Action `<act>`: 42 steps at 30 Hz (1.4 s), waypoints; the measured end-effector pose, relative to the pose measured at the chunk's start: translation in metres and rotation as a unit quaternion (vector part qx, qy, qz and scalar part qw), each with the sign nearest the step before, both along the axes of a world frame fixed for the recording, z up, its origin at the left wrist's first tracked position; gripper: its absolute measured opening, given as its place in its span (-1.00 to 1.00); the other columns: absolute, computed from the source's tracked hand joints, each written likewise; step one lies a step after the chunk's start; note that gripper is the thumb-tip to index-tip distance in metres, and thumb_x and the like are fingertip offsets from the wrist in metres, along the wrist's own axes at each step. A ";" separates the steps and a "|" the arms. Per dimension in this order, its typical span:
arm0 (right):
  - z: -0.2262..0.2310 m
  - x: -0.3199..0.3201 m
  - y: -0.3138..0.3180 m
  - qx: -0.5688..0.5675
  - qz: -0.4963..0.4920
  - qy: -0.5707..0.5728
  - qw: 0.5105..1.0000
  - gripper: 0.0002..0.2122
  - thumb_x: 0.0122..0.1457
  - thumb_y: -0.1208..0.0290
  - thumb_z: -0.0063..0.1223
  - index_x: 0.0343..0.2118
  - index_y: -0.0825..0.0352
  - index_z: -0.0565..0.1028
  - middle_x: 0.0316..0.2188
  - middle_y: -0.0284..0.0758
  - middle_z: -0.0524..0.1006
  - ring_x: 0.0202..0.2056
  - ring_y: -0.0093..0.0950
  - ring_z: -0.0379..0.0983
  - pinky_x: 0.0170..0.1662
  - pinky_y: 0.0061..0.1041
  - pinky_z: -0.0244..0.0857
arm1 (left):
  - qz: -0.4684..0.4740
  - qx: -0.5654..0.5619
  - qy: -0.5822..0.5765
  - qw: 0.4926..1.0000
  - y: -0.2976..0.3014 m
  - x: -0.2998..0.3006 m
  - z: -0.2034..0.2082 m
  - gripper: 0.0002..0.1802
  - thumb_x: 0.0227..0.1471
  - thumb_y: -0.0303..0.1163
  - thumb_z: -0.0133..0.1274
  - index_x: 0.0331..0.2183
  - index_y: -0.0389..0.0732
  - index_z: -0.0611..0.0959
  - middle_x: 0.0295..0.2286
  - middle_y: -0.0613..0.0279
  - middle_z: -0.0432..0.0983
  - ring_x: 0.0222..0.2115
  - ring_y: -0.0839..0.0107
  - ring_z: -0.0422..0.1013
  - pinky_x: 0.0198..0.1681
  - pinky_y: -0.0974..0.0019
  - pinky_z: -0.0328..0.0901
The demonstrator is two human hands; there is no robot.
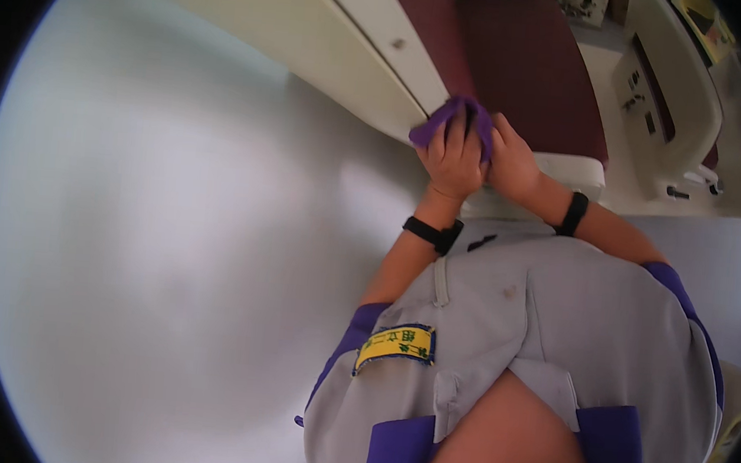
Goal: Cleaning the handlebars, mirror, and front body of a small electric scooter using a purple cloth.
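A bunched purple cloth (434, 125) is pressed against the lower end of a cream panel (349, 64) with a white edge strip (400, 44). My left hand (457, 158) lies over the cloth, its fingers bent around it. Right beside it, my right hand (515, 163) is closed against the cloth's right side; its fingertips are partly hidden. Just beyond both hands is a dark red padded seat (531, 70), with a cream front edge (574, 171) by my right wrist. Each wrist wears a black band.
At the far right stands a cream side panel (686, 91) with a dark red pad and small metal fittings (676, 193). Several small items (584, 3) lie at the back beyond the seat. A smooth pale floor (169, 242) spreads out on the left.
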State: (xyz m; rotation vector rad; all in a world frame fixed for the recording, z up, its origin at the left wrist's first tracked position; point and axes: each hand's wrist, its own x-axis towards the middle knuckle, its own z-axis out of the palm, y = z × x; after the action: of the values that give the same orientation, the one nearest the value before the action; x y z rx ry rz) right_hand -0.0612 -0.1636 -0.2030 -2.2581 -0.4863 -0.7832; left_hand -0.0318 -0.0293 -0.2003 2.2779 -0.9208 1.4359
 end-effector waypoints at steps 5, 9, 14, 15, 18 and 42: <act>-0.033 -0.013 -0.020 -0.145 -0.023 0.048 0.988 -0.64 -0.10 0.52 0.09 -0.16 0.45 0.44 -0.16 -0.16 0.43 -0.07 -0.18 0.34 -0.01 -0.23 0.28 | -0.020 0.062 0.037 0.997 -0.017 -0.011 -0.020 -0.65 0.10 -0.27 -0.08 -0.13 -0.19 0.61 -0.12 0.20 0.58 0.03 0.33 0.40 0.12 0.12 0.08; -0.057 -0.033 -0.023 -0.280 -0.034 0.158 0.946 -0.80 -0.02 0.45 0.04 -0.33 0.37 0.58 -0.22 -0.23 0.49 -0.05 -0.28 0.32 0.00 -0.33 0.26 | -0.121 0.152 0.189 0.963 -0.004 -0.020 -0.059 -0.61 0.00 -0.38 -0.04 -0.09 -0.29 0.53 -0.14 0.08 0.54 -0.05 0.21 0.43 0.19 0.12 0.13; -0.011 -0.049 -0.042 -0.225 -0.046 0.204 0.952 -0.81 -0.03 0.42 0.07 -0.33 0.33 0.57 -0.23 -0.28 0.50 -0.07 -0.29 0.36 -0.01 -0.31 0.27 | -0.153 0.143 0.285 0.935 -0.024 -0.028 -0.033 -0.57 -0.03 -0.45 -0.01 -0.06 -0.37 0.46 -0.12 -0.09 0.48 -0.07 0.05 0.41 0.15 0.01 0.18; -0.002 -0.055 -0.042 -0.215 -0.053 0.219 0.950 -0.81 -0.03 0.41 0.08 -0.34 0.33 0.57 -0.23 -0.29 0.50 -0.08 -0.29 0.37 -0.01 -0.30 0.28 | -0.148 0.128 0.287 0.938 -0.029 -0.031 -0.027 -0.58 -0.03 -0.45 -0.01 -0.08 -0.36 0.46 -0.13 -0.09 0.48 -0.06 0.04 0.40 0.15 0.00 0.17; 0.020 -0.063 -0.049 -0.176 -0.042 0.262 0.948 -0.81 -0.06 0.42 0.09 -0.36 0.35 0.56 -0.24 -0.26 0.51 -0.11 -0.28 0.41 -0.03 -0.29 0.31 | -0.154 0.092 0.291 0.940 -0.039 -0.040 -0.013 -0.66 -0.03 -0.47 -0.01 -0.15 -0.35 0.48 -0.20 -0.12 0.49 -0.12 -0.03 0.40 0.11 -0.05 0.19; 0.076 -0.214 -0.330 0.284 -0.451 0.179 0.827 -0.79 0.00 0.55 0.01 -0.24 0.32 0.41 -0.28 -0.10 0.46 -0.20 -0.13 0.42 -0.14 -0.26 0.33 | -0.468 -0.331 0.754 0.320 -0.298 -0.046 0.105 -0.63 0.22 -0.25 -0.01 -0.17 -0.43 0.58 -0.26 0.11 0.59 -0.26 0.33 0.52 -0.10 0.30 0.36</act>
State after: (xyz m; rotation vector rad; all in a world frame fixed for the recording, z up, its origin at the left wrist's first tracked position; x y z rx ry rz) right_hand -0.2756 -0.4935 -0.1266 -1.8973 0.9582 -0.7541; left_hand -0.0779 -0.3277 -0.0950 0.9299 -0.4240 -0.8636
